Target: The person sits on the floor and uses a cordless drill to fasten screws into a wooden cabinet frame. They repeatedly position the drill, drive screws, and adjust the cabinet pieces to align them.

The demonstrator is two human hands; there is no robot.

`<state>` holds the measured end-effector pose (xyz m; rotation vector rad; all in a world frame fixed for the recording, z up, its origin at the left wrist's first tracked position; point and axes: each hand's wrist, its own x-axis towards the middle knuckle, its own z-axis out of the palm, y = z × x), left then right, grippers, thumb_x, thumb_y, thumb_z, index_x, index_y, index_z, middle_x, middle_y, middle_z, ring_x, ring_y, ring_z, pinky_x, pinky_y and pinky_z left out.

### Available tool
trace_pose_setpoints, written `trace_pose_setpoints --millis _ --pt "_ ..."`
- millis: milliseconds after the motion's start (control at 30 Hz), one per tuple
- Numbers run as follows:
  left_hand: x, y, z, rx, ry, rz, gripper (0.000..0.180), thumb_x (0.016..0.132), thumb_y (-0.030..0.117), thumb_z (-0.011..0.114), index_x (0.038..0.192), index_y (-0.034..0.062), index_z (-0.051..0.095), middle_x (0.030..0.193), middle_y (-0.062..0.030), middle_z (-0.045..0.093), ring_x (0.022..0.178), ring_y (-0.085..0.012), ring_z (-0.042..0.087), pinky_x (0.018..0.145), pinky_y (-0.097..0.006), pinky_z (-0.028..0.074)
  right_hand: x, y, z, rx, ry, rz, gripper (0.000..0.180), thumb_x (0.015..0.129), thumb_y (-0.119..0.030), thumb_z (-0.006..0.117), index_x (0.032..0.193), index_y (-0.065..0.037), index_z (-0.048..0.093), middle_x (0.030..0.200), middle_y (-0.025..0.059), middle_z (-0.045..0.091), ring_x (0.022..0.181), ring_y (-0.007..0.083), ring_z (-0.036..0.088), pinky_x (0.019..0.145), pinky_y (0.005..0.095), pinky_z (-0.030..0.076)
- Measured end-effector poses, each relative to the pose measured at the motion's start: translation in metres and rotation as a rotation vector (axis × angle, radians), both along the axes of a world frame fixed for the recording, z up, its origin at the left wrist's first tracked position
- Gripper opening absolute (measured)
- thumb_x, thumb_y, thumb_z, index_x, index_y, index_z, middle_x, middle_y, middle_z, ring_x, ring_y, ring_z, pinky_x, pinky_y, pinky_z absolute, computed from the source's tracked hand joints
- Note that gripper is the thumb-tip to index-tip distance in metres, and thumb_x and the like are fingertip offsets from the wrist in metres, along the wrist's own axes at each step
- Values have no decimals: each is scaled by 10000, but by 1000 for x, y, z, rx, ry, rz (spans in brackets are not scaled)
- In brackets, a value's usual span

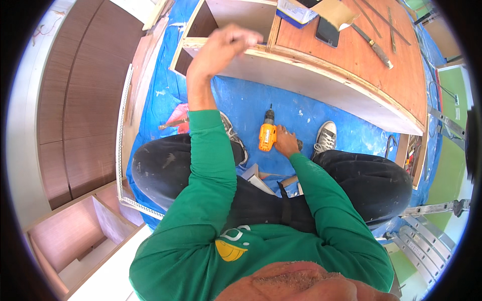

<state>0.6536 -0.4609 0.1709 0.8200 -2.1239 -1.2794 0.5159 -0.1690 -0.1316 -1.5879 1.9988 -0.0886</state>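
A blue tarp [246, 103] covers the floor of a workshop, with dark brown panels [75, 100] standing along the far left and an open plywood box [80, 241] at the lower left. A perforated metal strip [122, 145] runs down the tarp's left edge.

The person sits low in a green shirt and black trousers, knees spread, grey sneakers on the tarp. The left hand [226, 47] is raised and blurred, its fingers curled over the front edge of a plywood cabinet [311, 80] that lies across the top of the view; whether it grips the edge or only rests on it cannot be told.

Between the feet, an orange drill [267, 134] lies on the tarp, bit pointing away from the person. The right hand [286, 143] is closed on the drill at its right side, around the handle.

On the cabinet's reddish top, to the right, lie a blue and white carton [296, 12], a black phone [327, 31], a knife [374, 46] and thin metal rods [389, 22]. At the lower right corner an aluminium ladder [427, 241] shows.
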Motion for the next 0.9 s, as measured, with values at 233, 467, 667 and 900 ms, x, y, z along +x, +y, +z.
trace_pose_setpoints --millis 233,467,667,900 --pt "-131 -78 88 -929 -118 -100 253 911 181 642 944 -59 714 892 -289 727 842 -405 738 776 -483 590 -12 -9 -10 131 -132 -26 517 891 -224 664 1330 -35 468 1332 223 631 1255 432 614 1090 682 401" --pt "-183 -124 52 -1010 -619 -87 192 855 155 664 937 7 753 958 -252 747 926 -420 728 828 -521 579 -11 -14 -12 159 -157 -1 492 912 -278 638 1302 -20 486 1306 248 653 1255 443 612 1065 672 426" --pt "-196 -110 79 -827 -816 -224 263 915 243 687 1033 17 753 961 -172 756 917 -306 720 816 -438 561 -18 -14 -18 196 -169 -10 489 917 -303 632 1291 -22 487 1280 249 663 1243 442 619 1039 666 445" --pt "-255 -159 128 -936 -194 -235 254 833 181 721 1038 35 750 1000 -213 756 962 -390 723 834 -492 577 -17 -14 -15 176 -198 7 536 864 -188 646 1346 -22 481 1285 216 653 1214 429 636 1042 659 442"
